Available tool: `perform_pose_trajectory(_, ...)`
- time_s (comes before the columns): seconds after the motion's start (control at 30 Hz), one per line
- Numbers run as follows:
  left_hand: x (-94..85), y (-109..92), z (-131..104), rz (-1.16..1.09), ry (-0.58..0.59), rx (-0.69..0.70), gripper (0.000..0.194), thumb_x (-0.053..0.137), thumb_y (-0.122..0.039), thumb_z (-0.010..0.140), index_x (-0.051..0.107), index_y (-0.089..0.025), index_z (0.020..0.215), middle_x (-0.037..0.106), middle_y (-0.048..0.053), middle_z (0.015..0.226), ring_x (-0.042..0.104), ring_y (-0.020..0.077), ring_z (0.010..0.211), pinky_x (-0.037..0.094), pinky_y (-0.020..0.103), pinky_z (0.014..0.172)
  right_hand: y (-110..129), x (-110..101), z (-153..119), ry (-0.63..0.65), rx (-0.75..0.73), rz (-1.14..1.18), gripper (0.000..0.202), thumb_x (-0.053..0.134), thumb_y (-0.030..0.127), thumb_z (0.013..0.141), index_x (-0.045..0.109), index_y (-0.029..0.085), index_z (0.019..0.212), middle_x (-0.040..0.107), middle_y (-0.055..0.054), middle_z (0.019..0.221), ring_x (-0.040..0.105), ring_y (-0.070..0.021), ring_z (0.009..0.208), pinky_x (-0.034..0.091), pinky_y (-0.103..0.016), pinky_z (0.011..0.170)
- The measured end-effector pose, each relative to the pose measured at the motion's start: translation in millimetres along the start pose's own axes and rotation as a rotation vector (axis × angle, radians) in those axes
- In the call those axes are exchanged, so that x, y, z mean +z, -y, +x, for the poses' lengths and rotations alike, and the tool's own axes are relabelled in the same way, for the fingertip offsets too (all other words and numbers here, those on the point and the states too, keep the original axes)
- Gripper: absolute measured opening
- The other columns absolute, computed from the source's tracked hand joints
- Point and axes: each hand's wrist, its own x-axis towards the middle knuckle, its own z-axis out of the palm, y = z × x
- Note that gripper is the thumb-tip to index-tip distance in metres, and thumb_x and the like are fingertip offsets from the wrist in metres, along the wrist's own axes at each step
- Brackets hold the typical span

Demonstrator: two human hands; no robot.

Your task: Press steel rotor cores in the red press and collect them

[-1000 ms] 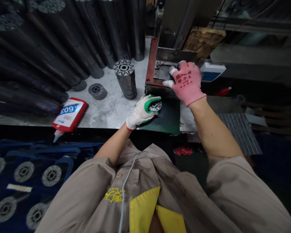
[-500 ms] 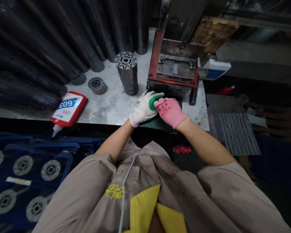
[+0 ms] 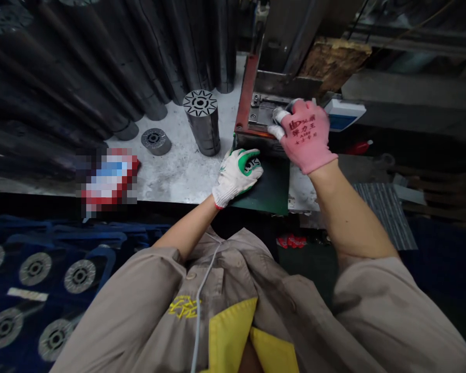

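My left hand (image 3: 238, 173), in a white glove with a green palm, is wrapped round a slotted metal core (image 3: 252, 165) over the dark green mat (image 3: 270, 186). Only a small part of the core's patterned face shows between the fingers. My right hand (image 3: 305, 132), in a pink glove with whitish fingertips, reaches over the metal fixture (image 3: 262, 114) on its red-edged base. Its fingers are pinched together at the plate; what they hold, if anything, is hidden.
Left of the fixture stand a stack of slotted cores (image 3: 202, 124) and a short core (image 3: 155, 142). A blurred red bottle (image 3: 111, 178) lies near the front edge. Tall dark cylinders (image 3: 147, 67) fill the back left. Blue trays (image 3: 58, 233) hold several cores below.
My right hand has left my left hand and moved up and right onto the fixture. My left hand stays nearly in place, and the core's face now shows in it.
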Motion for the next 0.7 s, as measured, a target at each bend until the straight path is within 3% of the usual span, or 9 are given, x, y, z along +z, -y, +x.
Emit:
perform_pose_trajectory(0.13,1.1,8,-2,0.041,0.016,-0.002,0.081,0.079,-0.064,0.081,0.061,-0.022,0.147,0.065,0.014,0.146,0.056,0.0357,0.139,0.038,0.056,0.125,17,6,-28,0.196,0.012,0.071,0.044,0.036,0.039,0.112,0.070,0.019,0.132,0.073,-0.015,0.130,0.065,-0.0303,0.122,0.049,-0.042,0.102)
perform_pose_trajectory(0.27,-6.1,11,3,0.024,0.076,0.089,0.074,0.081,-0.053,0.080,0.063,-0.022,0.145,0.067,0.011,0.142,0.060,0.0323,0.134,0.042,0.049,0.123,25,26,-33,0.501,-0.121,0.027,0.036,0.046,0.029,0.107,0.072,0.014,0.128,0.077,-0.014,0.126,0.069,-0.0281,0.117,0.048,-0.037,0.100)
perform_pose_trajectory(0.33,-8.8,12,4,-0.003,0.092,0.123,0.073,0.081,-0.050,0.080,0.063,-0.021,0.145,0.068,0.010,0.142,0.061,0.0312,0.134,0.042,0.047,0.124,26,26,-30,0.574,-0.216,-0.019,0.035,0.048,0.030,0.106,0.074,0.014,0.125,0.077,-0.015,0.125,0.069,-0.0289,0.114,0.047,-0.038,0.099)
perform_pose_trajectory(0.43,-8.7,13,2,-0.010,0.057,0.063,0.079,0.083,-0.057,0.078,0.063,-0.021,0.145,0.066,0.012,0.141,0.060,0.0324,0.133,0.047,0.047,0.120,23,8,-24,0.463,-0.212,0.000,0.037,0.047,0.037,0.108,0.074,0.020,0.125,0.078,-0.013,0.122,0.069,-0.0290,0.111,0.048,-0.039,0.095)
perform_pose_trajectory(0.53,-9.4,17,-1,-0.024,0.037,0.020,0.082,0.084,-0.063,0.077,0.063,-0.022,0.145,0.062,0.014,0.143,0.059,0.0335,0.134,0.050,0.047,0.117,16,-11,-10,0.155,-0.015,-0.021,0.048,0.044,0.052,0.109,0.071,0.020,0.132,0.074,-0.017,0.127,0.066,-0.0333,0.114,0.050,-0.044,0.093)
perform_pose_trajectory(0.63,-15.9,23,-2,-0.087,0.081,0.112,0.078,0.078,-0.067,0.084,0.061,-0.024,0.147,0.062,0.013,0.146,0.056,0.0329,0.141,0.044,0.049,0.123,8,-11,6,0.017,0.118,-0.111,0.066,0.046,0.066,0.106,0.072,0.009,0.124,0.067,-0.026,0.132,0.061,-0.0414,0.122,0.048,-0.052,0.097)
perform_pose_trajectory(0.7,-20.8,24,-2,-0.120,0.130,0.178,0.073,0.072,-0.068,0.089,0.060,-0.025,0.147,0.065,0.011,0.147,0.054,0.0324,0.145,0.037,0.051,0.129,4,-6,10,-0.004,0.031,-0.076,0.066,0.042,0.066,0.107,0.071,0.008,0.122,0.067,-0.025,0.128,0.059,-0.0420,0.125,0.046,-0.055,0.101)
